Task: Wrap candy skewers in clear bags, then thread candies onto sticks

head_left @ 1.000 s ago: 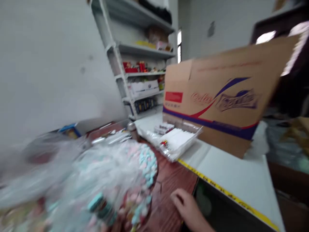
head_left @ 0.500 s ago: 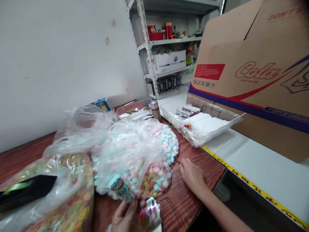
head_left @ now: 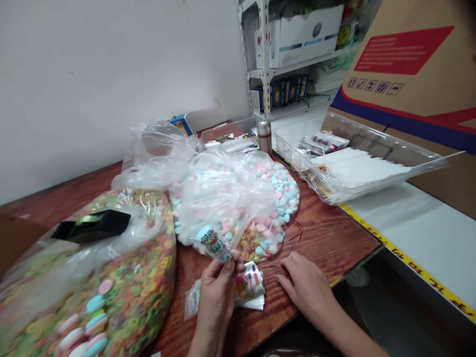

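My left hand (head_left: 217, 292) is closed on a small clear bag (head_left: 213, 243) with a blue-and-white printed label, pinching its gathered neck between thumb and fingers. My right hand (head_left: 308, 282) rests low over the table, thumb and fingers slightly apart. Its fingertips touch or nearly touch the end of a thin brown twist tie (head_left: 269, 266); the contact is unclear. More twist ties (head_left: 296, 231) lie beyond that hand. Partly behind my left wrist is a stack of printed plastic bags (head_left: 250, 285). A big clear bag of pink and blue candies (head_left: 286, 193) lies just past both hands.
A large bag of coloured ring-shaped pieces (head_left: 148, 277) fills the left, with a black object (head_left: 92, 225) on top. At right stand a clear plastic tray (head_left: 336, 196) of white sticks and a cardboard box (head_left: 420, 94). A metal flask (head_left: 265, 136) stands farther back.
My right hand has moved nearer to me, away from the farther twist ties to a closer one. My left hand still holds the small bag. The camera view has tilted down and left.
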A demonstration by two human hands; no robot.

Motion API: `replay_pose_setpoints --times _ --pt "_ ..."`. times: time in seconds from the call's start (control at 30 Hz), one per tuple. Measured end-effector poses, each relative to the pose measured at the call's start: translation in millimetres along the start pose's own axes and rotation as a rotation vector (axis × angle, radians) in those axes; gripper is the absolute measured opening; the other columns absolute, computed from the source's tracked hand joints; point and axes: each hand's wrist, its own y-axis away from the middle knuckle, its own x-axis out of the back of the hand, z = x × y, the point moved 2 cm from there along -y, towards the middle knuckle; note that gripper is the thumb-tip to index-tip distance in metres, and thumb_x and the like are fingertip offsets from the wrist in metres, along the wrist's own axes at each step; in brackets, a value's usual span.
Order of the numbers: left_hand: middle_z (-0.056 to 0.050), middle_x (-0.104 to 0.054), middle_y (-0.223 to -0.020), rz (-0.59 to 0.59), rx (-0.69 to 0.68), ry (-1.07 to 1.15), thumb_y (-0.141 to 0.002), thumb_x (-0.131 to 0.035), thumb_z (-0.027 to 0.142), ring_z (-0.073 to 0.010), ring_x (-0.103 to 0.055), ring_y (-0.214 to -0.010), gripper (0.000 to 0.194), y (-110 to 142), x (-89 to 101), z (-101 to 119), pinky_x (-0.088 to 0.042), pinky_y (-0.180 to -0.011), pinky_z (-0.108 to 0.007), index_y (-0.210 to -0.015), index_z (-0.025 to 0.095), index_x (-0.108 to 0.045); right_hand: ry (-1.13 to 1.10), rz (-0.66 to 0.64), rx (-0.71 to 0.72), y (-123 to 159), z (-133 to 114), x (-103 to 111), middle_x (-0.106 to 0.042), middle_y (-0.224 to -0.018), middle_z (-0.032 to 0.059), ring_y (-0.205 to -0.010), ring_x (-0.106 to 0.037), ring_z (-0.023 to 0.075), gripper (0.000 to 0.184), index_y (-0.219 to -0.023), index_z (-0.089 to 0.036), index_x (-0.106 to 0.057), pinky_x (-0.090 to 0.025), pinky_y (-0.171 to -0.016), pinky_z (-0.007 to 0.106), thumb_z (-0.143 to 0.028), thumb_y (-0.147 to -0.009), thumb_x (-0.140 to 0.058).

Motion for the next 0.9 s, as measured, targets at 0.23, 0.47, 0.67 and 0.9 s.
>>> replay_pose_setpoints --times 0.23,0.47,0.67,0.9 --pt "-0.001 -0.068 -0.062 -0.104 -0.126 -0.319 -0.066 -0.083 0.039 -0.0135 -0.059 -0.059 0.025 1 3.1 2 -0.046 -0.059 -0.023 -0.077 0.017 -0.079 0.087 0.189 0.018 5 -4 -16 -0.060 -0.073 0.0036 -0.066 -0.056 0.0198 0.021 -0.075 -0.022 -0.051 -0.036 -0.065 0.032 -0.012 -0.091 -0.044" --pt "-0.007 -0.075 -0.092 -0.231 -0.630 -1.011 -0.083 -0.066 0.024 -0.0224 -0.067 -0.088 0.011 8 -25.3 9 -0.050 -0.083 -0.033 -0.086 0.022 -0.077 0.071 0.504 -0.039 14 9 37 -0.055 -0.067 -0.0001 -0.059 -0.057 0.0147 0.017 -0.083 -0.021 -0.049 -0.038 -0.060 0.028 -0.022 -0.098 -0.043" --pt "-0.008 -0.068 -0.085 -0.351 -0.874 -1.493 -0.089 -0.053 0.012 -0.0208 -0.064 -0.076 0.020 28 -59.7 -25 -0.050 -0.068 -0.030 -0.092 0.021 -0.072 0.164 0.560 0.075 9 -17 45 -0.054 -0.069 0.0012 -0.064 -0.054 0.0168 0.014 -0.083 -0.020 -0.051 -0.037 -0.062 0.032 -0.015 -0.096 -0.051" --pt "-0.005 -0.063 -0.073 -0.380 -0.952 -1.514 -0.089 -0.053 0.012 -0.0188 -0.059 -0.065 0.016 39 -62.7 -44 -0.044 -0.059 -0.028 -0.082 0.019 -0.065 0.124 0.490 0.120 14 -21 12 -0.056 -0.072 0.0037 -0.067 -0.054 0.0191 0.017 -0.087 -0.020 -0.055 -0.040 -0.064 0.034 -0.009 -0.096 -0.046"
